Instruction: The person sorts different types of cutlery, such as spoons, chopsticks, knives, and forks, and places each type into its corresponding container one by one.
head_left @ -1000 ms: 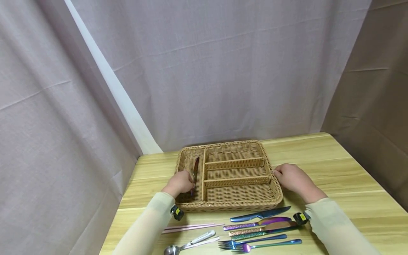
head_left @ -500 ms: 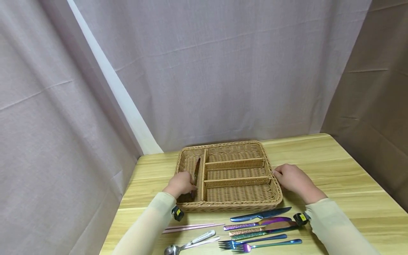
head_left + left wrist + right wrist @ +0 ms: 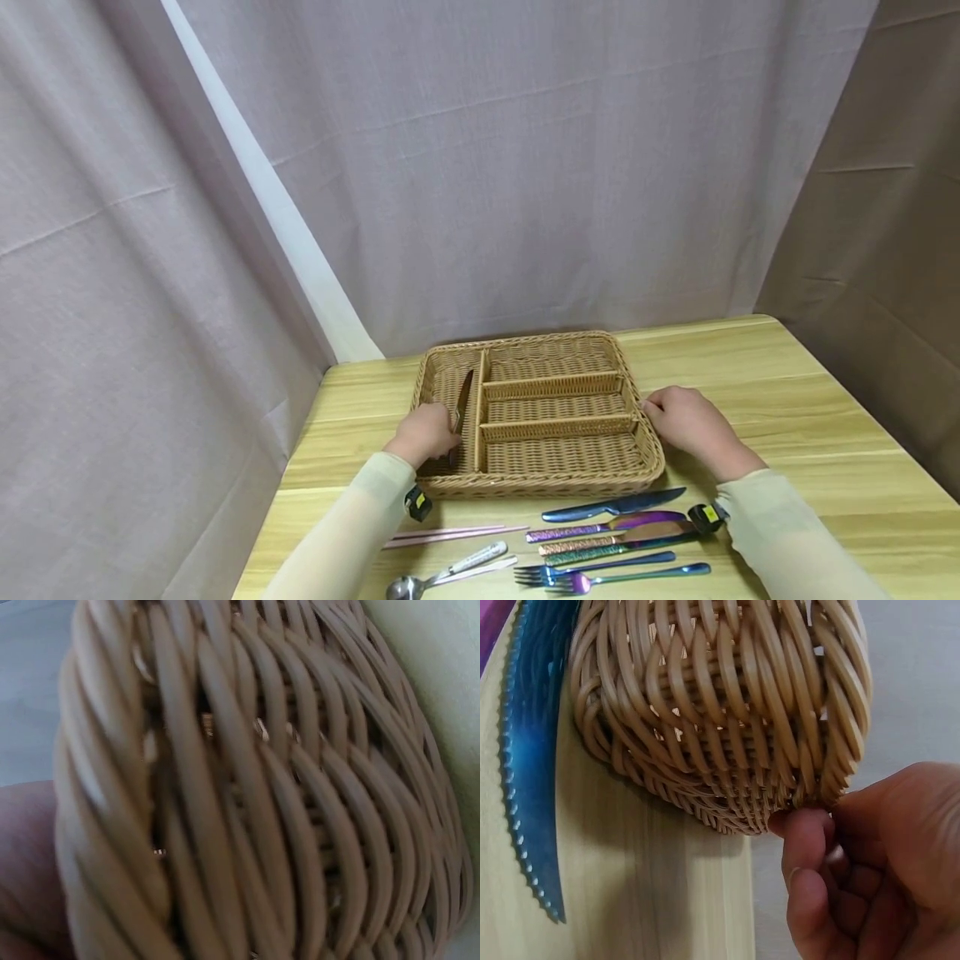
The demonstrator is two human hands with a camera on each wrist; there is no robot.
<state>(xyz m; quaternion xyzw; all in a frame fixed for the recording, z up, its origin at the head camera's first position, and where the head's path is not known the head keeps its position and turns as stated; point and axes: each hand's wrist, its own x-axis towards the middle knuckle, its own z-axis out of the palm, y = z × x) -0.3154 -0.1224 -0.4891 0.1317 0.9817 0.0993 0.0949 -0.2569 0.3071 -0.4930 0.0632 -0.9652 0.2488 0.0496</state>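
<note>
Pale curtain (image 3: 480,183) behind a wood-grain table (image 3: 780,400). At left, a pair of pink chopsticks (image 3: 435,540) lies near a spoon (image 3: 476,557) with a patterned handle. Above these, the left hand (image 3: 423,433), fingers curled, grips the handle of a dark knife (image 3: 463,402) inside the left compartment of a wicker basket (image 3: 547,481); in the left wrist view the basket wall hides most of this hand. Three further compartments, front to back, occupy the basket's right portion. In front of it, side by side: two forks, one blue (image 3: 555,572), one purple-green (image 3: 630,575); then, farther from the viewer, knives in green (image 3: 585,554), copper (image 3: 600,542), purple (image 3: 606,527) and blue (image 3: 615,505). At far right, the right hand (image 3: 686,421) pinches the basket's right rim.
</note>
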